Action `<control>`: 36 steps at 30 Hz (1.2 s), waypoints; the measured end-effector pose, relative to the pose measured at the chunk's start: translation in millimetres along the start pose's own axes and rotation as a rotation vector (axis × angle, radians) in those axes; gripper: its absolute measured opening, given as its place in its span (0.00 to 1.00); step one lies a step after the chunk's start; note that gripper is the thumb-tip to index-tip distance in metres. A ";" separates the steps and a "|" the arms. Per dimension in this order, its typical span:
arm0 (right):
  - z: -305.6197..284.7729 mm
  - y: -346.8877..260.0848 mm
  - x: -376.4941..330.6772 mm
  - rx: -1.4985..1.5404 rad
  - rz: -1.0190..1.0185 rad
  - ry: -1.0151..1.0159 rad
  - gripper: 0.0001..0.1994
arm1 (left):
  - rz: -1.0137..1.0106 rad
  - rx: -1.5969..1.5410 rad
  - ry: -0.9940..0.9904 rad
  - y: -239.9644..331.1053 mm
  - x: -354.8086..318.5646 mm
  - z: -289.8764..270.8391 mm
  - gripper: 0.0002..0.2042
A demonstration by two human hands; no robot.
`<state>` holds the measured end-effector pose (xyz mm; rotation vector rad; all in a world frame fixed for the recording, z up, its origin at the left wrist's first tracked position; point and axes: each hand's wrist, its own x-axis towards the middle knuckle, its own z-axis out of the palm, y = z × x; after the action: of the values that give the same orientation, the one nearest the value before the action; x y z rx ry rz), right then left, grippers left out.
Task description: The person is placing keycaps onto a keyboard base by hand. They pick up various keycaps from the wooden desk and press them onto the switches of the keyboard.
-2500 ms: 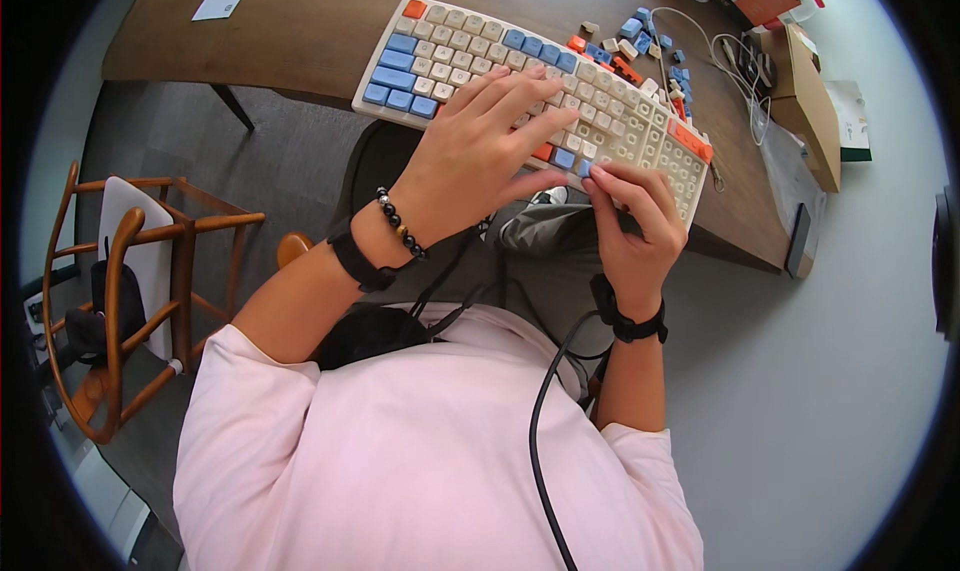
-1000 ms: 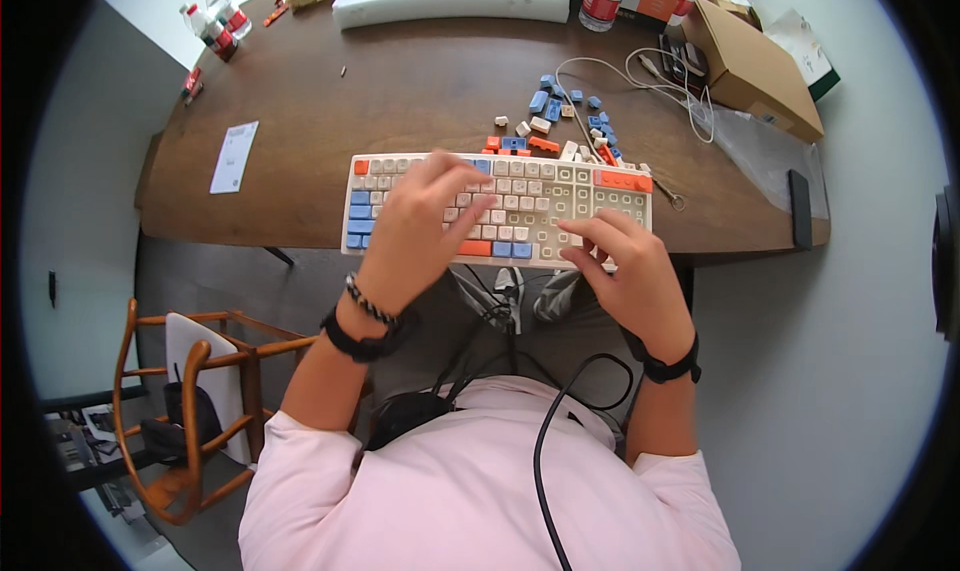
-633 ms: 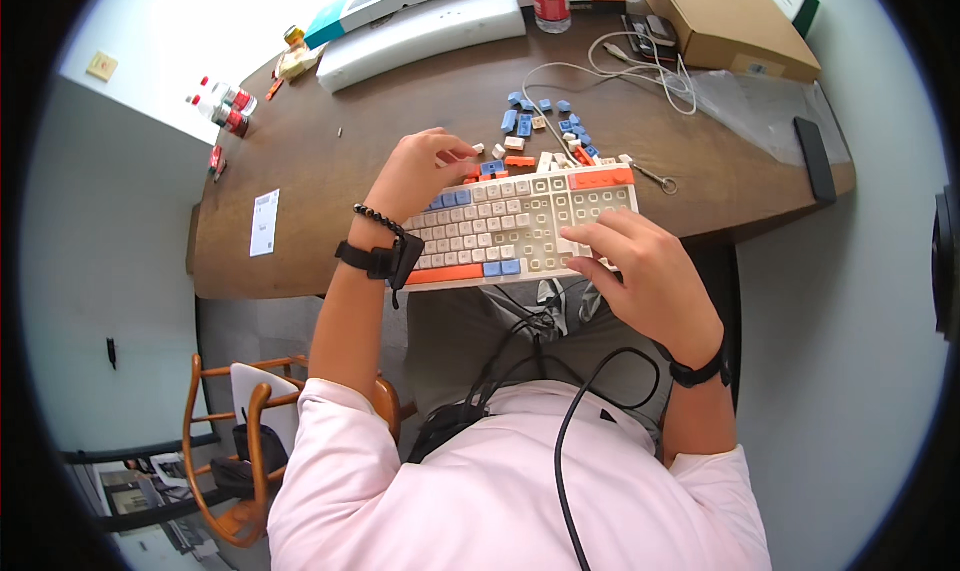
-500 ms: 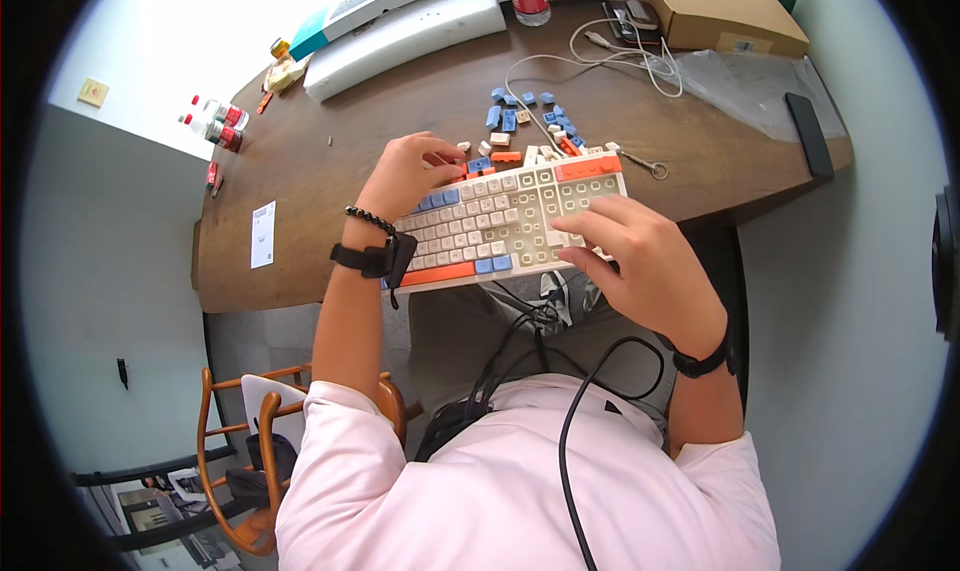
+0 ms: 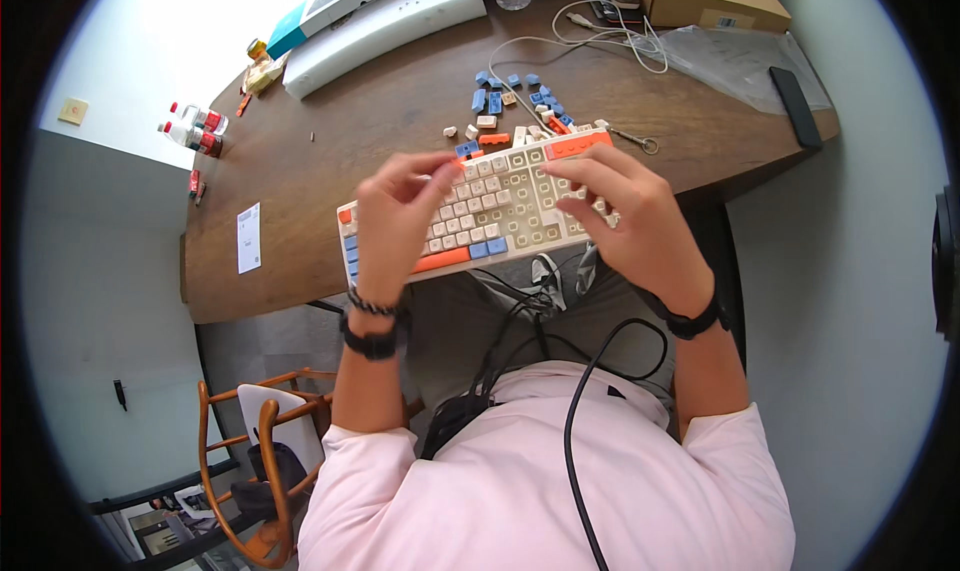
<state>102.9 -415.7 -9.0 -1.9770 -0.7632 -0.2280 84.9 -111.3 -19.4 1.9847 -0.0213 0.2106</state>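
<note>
Mechanical keyboard (image 5: pixel 478 203), cream with blue and orange keys, at near edge of brown wooden desk (image 5: pixel 340 121), tilted, several sockets bare on right half. Left hand (image 5: pixel 395 221) raised over left half, fingers curled, thumb and forefinger pinched narrow near a small keycap; cannot tell if gripped. Right hand (image 5: pixel 635 216) flat on right half, fingers spread wide, touching keys. Loose keycaps (image 5: pixel 510 96) scattered just beyond keyboard: blue, cream, orange. Wire keycap puller (image 5: pixel 635 139) beside right corner. White cable (image 5: pixel 590 46) farther back. Black phone (image 5: pixel 795 93) at right edge. Wooden chair (image 5: pixel 255 461) lower left.
</note>
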 end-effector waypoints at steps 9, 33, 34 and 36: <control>41.5 -5.3 0.4 0.264 -0.176 -0.009 0.14 | -0.193 -0.495 -0.227 11.8 -54.1 20.1 0.16; 58.9 26.2 -14.9 0.051 0.117 0.012 0.10 | 0.342 0.282 0.155 -44.5 -3.0 -27.1 0.10; 61.5 26.2 -18.6 0.007 0.077 0.052 0.10 | 0.308 0.293 0.108 -48.4 7.6 -31.7 0.10; 64.6 26.9 -20.7 -0.042 0.038 0.093 0.10 | 0.311 0.339 0.078 -57.0 26.7 -34.4 0.10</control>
<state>93.0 -378.8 -71.2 -2.0038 -0.6657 -0.3130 112.8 -54.4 -53.0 2.3030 -0.2599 0.5219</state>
